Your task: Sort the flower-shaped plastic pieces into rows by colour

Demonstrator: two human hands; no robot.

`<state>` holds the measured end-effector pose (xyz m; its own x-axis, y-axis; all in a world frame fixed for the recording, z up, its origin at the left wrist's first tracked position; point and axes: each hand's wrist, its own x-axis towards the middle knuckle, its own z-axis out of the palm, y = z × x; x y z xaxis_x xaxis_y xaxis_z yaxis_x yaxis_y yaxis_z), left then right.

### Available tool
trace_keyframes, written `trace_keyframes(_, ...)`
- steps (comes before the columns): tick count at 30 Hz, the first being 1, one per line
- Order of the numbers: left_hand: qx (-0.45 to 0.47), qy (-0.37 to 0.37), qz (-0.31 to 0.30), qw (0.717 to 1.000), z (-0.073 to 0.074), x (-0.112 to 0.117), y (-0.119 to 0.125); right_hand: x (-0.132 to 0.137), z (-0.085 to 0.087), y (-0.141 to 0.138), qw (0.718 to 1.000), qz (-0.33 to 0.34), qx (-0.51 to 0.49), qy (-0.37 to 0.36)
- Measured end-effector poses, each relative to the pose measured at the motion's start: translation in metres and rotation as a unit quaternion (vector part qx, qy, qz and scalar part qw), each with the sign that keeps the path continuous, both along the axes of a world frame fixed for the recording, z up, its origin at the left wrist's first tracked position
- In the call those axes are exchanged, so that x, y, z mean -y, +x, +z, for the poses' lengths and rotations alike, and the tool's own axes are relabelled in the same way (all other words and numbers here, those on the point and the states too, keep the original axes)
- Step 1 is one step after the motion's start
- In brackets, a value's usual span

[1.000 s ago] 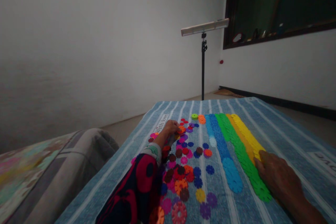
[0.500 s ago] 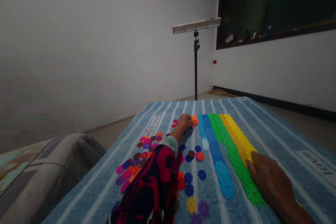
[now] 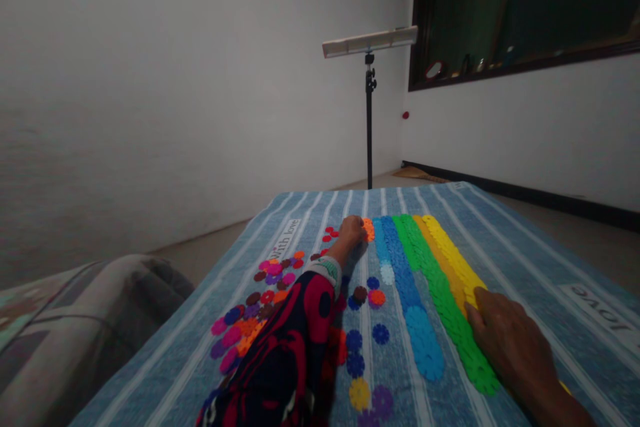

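While the right hand rests on the near part of the yellow row, the left hand is at the small group of orange discs, far end of the surface.

Recent change: left hand shifted from the loose discs to the orange group over the last second, hardly moving in the latter half. Probable meaning: an orange piece brought over to its own colour, sorting under way, this group being far shorter than its neighbours.

Left grip: fingers bent, tips against or just beside the orange discs; whether a disc is pinched, cannot tell. Right grip: fingers lowered onto the yellow discs; whether they clasp any, cannot tell.

Rows, rightward from the orange group: light blue row, pale disc at its near end; darker blue row, with a bright blue strip at its near end; green row; gold row; yellow row.

Loose lot: mixed discs, scattered on both sides of the patterned sleeve, some hidden beneath it.

Beyond: one black stand.
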<state>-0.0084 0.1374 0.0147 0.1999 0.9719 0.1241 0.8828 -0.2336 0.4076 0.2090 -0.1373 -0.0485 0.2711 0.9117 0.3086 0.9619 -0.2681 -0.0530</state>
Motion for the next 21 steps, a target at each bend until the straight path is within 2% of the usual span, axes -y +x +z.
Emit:
trace_keyframes(6, -0.012, 0.024, -0.006, 1.0, 0.002, 0.006, -0.012, 0.001, 0.003, -0.001, 1.0, 0.003, -0.011, -0.002)
trace_keyframes(14, -0.033, 0.017, 0.011, 0.999, 0.012, 0.016, -0.063, 0.001, 0.002, 0.0, 1.0, -0.001, -0.01, -0.002)
trace_keyframes(17, -0.04, 0.006, -0.01, 0.999, 0.011, 0.029, -0.079, 0.002, 0.002, 0.0, 1.0, 0.005, -0.014, -0.002)
trace_keyframes(21, -0.059, -0.01, -0.078, 0.995, 0.005, 0.048, -0.09, 0.003, 0.003, 0.001, 1.0, 0.004, -0.014, -0.02)
